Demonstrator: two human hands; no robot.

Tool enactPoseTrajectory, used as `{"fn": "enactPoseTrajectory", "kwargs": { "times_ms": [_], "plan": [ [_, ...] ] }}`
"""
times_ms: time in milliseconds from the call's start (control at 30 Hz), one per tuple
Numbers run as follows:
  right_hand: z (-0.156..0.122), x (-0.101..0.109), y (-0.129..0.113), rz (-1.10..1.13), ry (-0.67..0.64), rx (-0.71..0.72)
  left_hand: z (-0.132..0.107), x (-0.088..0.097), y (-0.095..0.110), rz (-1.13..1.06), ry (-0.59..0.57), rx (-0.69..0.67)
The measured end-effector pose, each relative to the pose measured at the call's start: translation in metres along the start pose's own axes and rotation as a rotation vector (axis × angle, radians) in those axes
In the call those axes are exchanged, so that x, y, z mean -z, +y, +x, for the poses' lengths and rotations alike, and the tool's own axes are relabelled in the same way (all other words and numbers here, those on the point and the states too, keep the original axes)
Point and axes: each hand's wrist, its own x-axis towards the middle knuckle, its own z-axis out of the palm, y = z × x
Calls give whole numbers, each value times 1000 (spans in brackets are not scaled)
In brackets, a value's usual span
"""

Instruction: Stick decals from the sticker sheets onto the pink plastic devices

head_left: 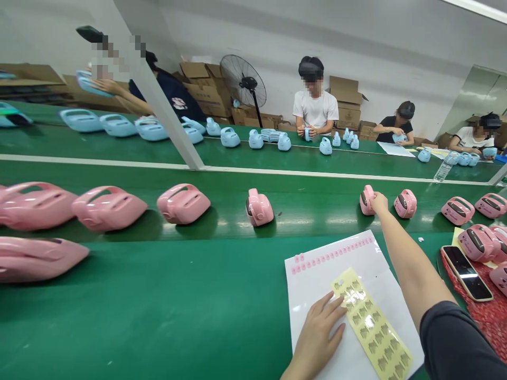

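Observation:
My left hand (320,330) rests with its fingers spread on a white sheet (312,295), its fingertips at the edge of a yellow sticker sheet (368,322). Rows of small pink stickers (332,256) run along the top of the white sheet. My right arm is stretched forward, and my right hand (380,203) is closed on the handle side of a pink plastic casing (366,200) standing on the green belt. Its fingertips are partly hidden. Beside that hand, on the right, stands another pink casing (405,203) with a dark front panel.
More pink casings (183,204) line the belt (222,229) on both sides. At right a phone (467,273) lies on red bubble wrap (489,322). A slanted white post (158,89) and rail stand ahead. Beyond, several co-workers (316,108) handle blue casings; a bottle (446,167) leans there.

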Motion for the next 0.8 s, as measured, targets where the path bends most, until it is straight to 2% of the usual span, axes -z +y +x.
{"fn": "enactPoseTrajectory", "kwargs": {
  "times_ms": [167, 267, 367, 433, 533, 600, 700, 800],
  "plan": [
    [-4, 6, 8, 55, 9, 26, 2, 2, 1, -18, 24, -10],
    [-28, 3, 12, 72, 50, 92, 2, 2, 1, 15, 1, -4],
    [-84, -13, 22, 83, 26, 245, 2, 0, 1, 38, 5, -6],
    [-133, -28, 34, 82, -64, 371, 2, -3, 1, 51, 29, -21],
    [-200, -51, 52, 70, -160, 478, 0, -8, 2, 99, 78, -34],
    [-225, -62, 59, 58, -111, 531, -1, -11, 4, 137, 105, -31],
    [-236, -72, 53, 25, -34, 565, -1, -13, 7, 161, 113, -36],
    [-232, -77, 36, 2, -40, 590, 0, -13, 8, 165, 86, -43]
  ]
}}
